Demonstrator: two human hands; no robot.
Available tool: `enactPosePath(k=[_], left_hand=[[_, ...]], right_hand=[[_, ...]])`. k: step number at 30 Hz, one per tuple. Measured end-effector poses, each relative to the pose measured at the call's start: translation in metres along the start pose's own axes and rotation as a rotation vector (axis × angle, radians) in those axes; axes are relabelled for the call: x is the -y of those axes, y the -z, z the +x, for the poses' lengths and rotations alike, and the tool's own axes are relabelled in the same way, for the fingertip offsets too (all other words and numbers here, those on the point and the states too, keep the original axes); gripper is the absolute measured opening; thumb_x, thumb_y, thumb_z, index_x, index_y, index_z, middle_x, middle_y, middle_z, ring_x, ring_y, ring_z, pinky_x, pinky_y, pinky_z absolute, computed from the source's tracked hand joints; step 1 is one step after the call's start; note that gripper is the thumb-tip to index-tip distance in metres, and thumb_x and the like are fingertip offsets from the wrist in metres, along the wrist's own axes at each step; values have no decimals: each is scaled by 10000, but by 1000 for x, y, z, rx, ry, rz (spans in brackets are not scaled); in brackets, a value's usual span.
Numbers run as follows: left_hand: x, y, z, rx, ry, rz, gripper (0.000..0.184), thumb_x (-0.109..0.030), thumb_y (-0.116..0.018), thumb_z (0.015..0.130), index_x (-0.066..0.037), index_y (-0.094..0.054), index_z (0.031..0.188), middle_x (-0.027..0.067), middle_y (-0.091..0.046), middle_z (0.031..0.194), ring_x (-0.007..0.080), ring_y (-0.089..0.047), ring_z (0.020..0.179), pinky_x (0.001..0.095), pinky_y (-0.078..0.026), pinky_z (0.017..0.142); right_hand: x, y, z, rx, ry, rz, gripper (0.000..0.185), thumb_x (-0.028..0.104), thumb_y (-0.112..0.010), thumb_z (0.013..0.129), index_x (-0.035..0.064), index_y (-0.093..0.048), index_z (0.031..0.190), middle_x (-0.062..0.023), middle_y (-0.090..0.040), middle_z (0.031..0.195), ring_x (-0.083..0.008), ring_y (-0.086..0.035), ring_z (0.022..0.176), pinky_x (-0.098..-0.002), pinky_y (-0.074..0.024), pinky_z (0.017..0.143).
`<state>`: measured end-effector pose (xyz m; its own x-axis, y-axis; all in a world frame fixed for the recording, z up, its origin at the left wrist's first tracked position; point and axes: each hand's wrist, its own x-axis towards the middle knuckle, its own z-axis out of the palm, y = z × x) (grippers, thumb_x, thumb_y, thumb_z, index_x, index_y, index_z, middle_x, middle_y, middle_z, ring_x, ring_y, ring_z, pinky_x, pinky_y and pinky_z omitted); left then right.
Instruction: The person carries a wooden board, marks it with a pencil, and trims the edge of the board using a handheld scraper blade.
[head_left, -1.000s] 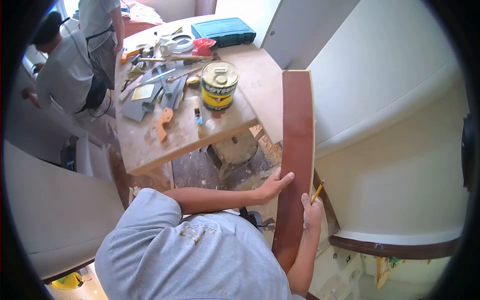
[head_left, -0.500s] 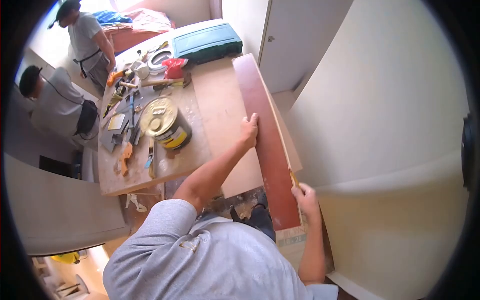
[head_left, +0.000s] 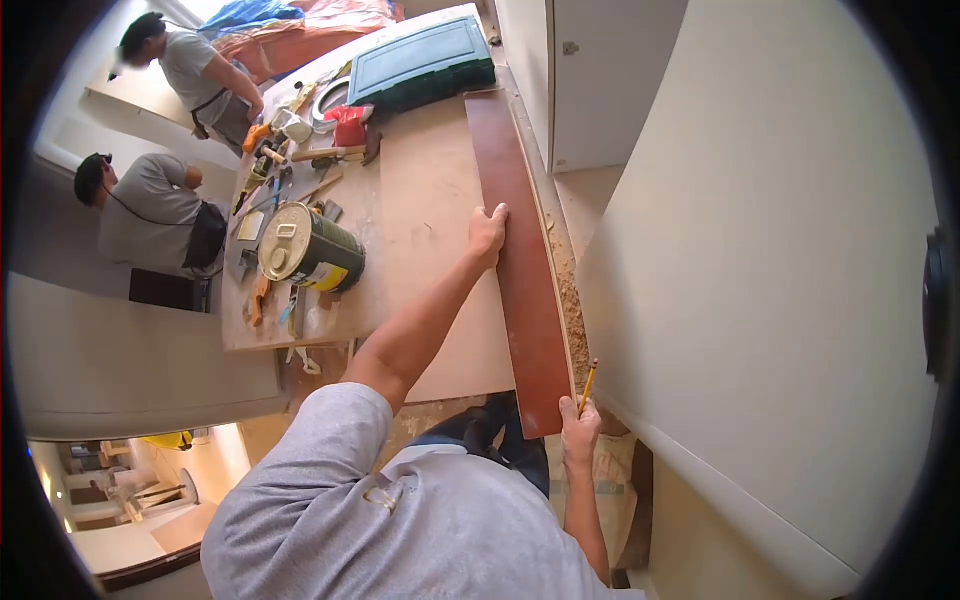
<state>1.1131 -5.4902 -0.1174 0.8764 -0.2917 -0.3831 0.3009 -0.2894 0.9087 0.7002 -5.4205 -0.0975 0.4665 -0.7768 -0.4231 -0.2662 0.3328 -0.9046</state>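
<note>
Your left fingers (head_left: 480, 220) grip the long red-brown board (head_left: 525, 300) over the plywood sheet (head_left: 430, 190) — your right fingers (head_left: 588, 418) hold the pencil (head_left: 589, 382) by the board's near end, which sticks out and could tip if you push down.

Green case (head_left: 420, 65) near red packet (head_left: 348, 127), lidded can (head_left: 312, 248) with yellow label, blue sheet (head_left: 248, 13), orange sheet (head_left: 300, 45)

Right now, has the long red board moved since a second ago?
Yes, the long red board moved toward the green case. Its far end was clearly apart from it; now it's close by the case's near right corner.
</note>
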Motion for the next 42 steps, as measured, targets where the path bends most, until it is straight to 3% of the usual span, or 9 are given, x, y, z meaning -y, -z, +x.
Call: enactPosePath(k=[5, 7, 8, 11, 13, 18, 26, 28, 42], left_hand=[[-16, 3, -18, -10, -85, 391, 782, -433, -723, 938, 91, -441, 1446, 277, -621, 1274, 400, -620, 1187, 456, -504, 1005], [-35, -2, -48, -298, -292, 985, 993, -560, -753, 860, 93, -369, 1502, 287, -606, 1307, 441, -568, 1256, 498, -467, 1047], [-38, -1, -46, -237, -246, 964, 1078, -623, -755, 821, 89, -341, 1518, 291, -570, 1361, 449, -527, 1302, 511, -438, 1076], [-43, -2, -44, 90, -196, 851, 1304, -740, -782, 709, 65, -237, 1577, 323, -432, 1509, 471, -410, 1408, 533, -356, 1151], [-42, -26, -66, -45, -167, 933, 1373, -725, -812, 685, 47, -149, 1607, 353, -315, 1578, 476, -356, 1448, 528, -300, 1197], [-20, -41, -62, -81, -185, 1028, 1395, -665, -849, 674, 27, -100, 1625, 375, -194, 1617, 476, -215, 1517, 543, -225, 1231], [-23, -53, -55, -72, -171, 1060, 1372, -635, -863, 654, 58, -159, 1607, 374, -303, 1535, 482, -251, 1468, 546, -249, 1194], [-23, -55, -54, -105, -175, 1126, 1383, -652, -865, 641, 67, -177, 1601, 369, -332, 1517, 451, -330, 1407, 519, -321, 1145], [-26, -52, -53, -67, -169, 1095, 1377, -654, -867, 632, 76, -203, 1591, 374, -286, 1544, 492, -225, 1480, 547, -245, 1200]], right_hand=[[4, -13, 2, -27, -51, 51, 239, 242, -699, 995, 20, -641, 928, 23, -567, 806, -84, -507, 738, -291, -450, 659], [3, -13, 3, -21, -82, -35, 256, 259, -692, 1001, 23, -639, 920, 31, -556, 799, -82, -496, 728, -288, -444, 653], [4, -16, 4, -20, -111, -116, 273, 276, -685, 1008, 25, -636, 912, 39, -546, 792, -80, -485, 719, -285, -438, 647], [-23, -20, 1, -55, -272, 267, 219, 236, -659, 1019, 17, -659, 1005, 48, -553, 858, -72, -488, 764, -272, -429, 681], [-48, -17, 6, 31, -205, 572, 207, 175, -663, 1001, -1, -662, 1110, 19, -620, 966, -73, -559, 851, -262, -467, 773], [-40, -10, 6, 134, -203, 722, 320, 84, -662, 957, -27, -633, 1255, -85, -721, 1111, -144, -693, 982, -288, -548, 912], [-30, -5, 18, 76, -215, 787, 336, 81, -669, 936, -28, -654, 1254, -41, -701, 1097, -92, -631, 1004, -252, -480, 950], [-33, -3, 20, 84, -220, 755, 311, 80, -667, 938, -11, -679, 1235, -27, -705, 1080, -79, -626, 1000, -235, -475, 937], [-51, -3, 26, 68, -167, 733, 285, 79, -681, 953, -24, -690, 1218, 24, -671, 984, -36, -585, 890, -199, -469, 845]])
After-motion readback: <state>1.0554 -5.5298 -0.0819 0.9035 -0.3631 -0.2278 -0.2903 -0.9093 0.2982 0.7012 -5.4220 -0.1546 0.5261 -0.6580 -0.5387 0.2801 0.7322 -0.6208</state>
